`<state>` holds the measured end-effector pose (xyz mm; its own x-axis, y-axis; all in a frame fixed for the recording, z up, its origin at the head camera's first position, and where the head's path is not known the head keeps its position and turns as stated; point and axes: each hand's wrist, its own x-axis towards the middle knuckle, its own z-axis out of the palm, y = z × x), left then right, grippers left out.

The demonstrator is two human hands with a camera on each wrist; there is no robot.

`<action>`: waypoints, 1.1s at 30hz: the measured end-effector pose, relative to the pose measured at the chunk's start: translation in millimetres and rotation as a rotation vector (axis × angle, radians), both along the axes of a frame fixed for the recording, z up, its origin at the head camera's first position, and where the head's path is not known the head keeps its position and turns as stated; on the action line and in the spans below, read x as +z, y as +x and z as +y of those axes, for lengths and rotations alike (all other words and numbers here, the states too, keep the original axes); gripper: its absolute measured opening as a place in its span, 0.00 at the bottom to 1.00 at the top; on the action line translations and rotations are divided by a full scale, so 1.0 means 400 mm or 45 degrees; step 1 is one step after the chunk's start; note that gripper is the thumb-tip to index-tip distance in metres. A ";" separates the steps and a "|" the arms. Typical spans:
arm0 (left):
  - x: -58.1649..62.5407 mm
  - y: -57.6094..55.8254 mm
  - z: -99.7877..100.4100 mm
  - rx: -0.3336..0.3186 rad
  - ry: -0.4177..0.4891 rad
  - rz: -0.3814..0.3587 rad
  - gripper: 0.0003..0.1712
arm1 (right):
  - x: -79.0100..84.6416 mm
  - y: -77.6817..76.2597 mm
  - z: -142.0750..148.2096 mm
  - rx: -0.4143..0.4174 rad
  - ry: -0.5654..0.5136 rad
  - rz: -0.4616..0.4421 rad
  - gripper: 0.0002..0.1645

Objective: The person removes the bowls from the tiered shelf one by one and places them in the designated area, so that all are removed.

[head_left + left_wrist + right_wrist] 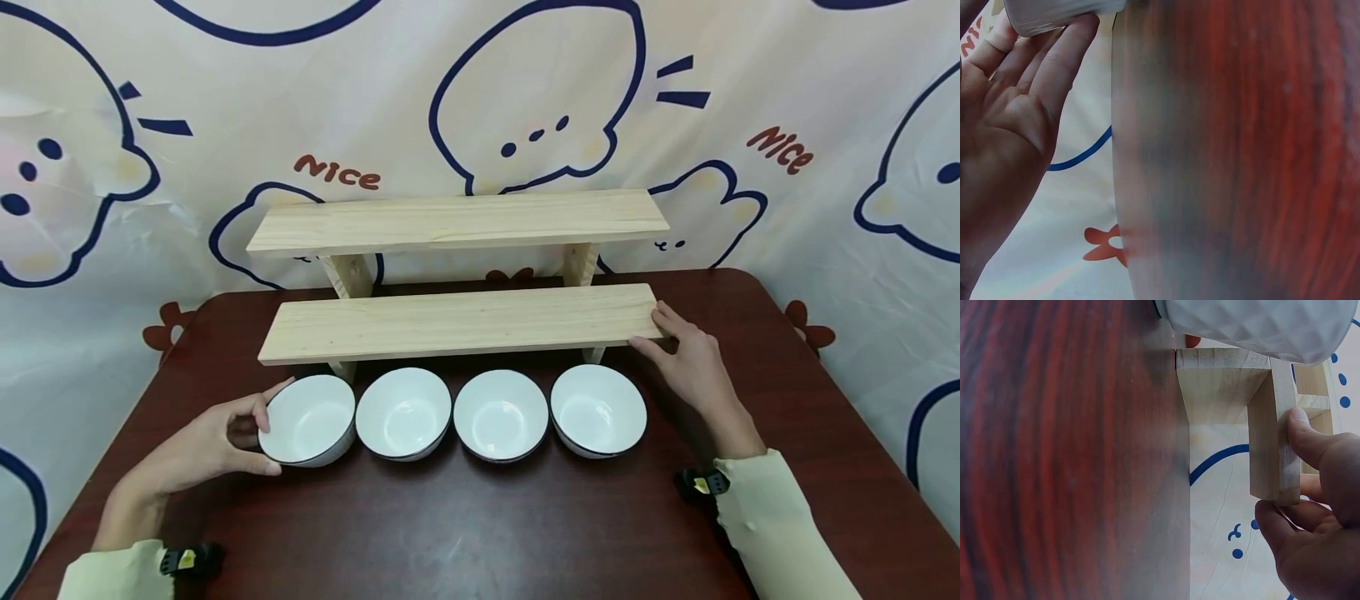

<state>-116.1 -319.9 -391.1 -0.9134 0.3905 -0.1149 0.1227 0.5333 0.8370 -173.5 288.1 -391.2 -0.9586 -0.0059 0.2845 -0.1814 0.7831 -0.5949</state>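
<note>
Several white bowls stand side by side in a row on the table. At the row's left end is a bowl (309, 417), which my left hand (217, 442) holds from its left side, thumb toward the front and fingers behind. In the left wrist view, that hand's thumb and fingers (1063, 59) meet the bowl's wall (1054, 14). My right hand (693, 367) grips the right end of the lower board of a pale wooden two-tier shelf (457, 325). Its thumb (1304, 425) lies on the board's front edge, with the other fingers around the end.
The upper board (457, 221) rises behind the lower one on wooden supports. Two middle bowls (403, 412) and a right-end bowl (598, 410) stand just in front of the shelf. A dark red-brown table (450, 533) carries everything; a cartoon-printed cloth (810, 217) hangs behind.
</note>
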 end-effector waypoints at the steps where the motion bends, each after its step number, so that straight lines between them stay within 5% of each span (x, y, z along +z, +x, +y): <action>1: -0.001 0.000 -0.001 0.000 0.000 -0.004 0.28 | 0.000 0.000 -0.001 0.003 -0.001 0.002 0.40; 25: 0.004 0.003 -0.012 0.051 0.012 -0.064 0.29 | 0.005 -0.005 -0.012 0.009 -0.004 0.003 0.41; 33: 0.018 0.003 -0.006 -0.048 0.043 -0.064 0.33 | 0.012 0.000 0.004 0.046 0.025 -0.032 0.43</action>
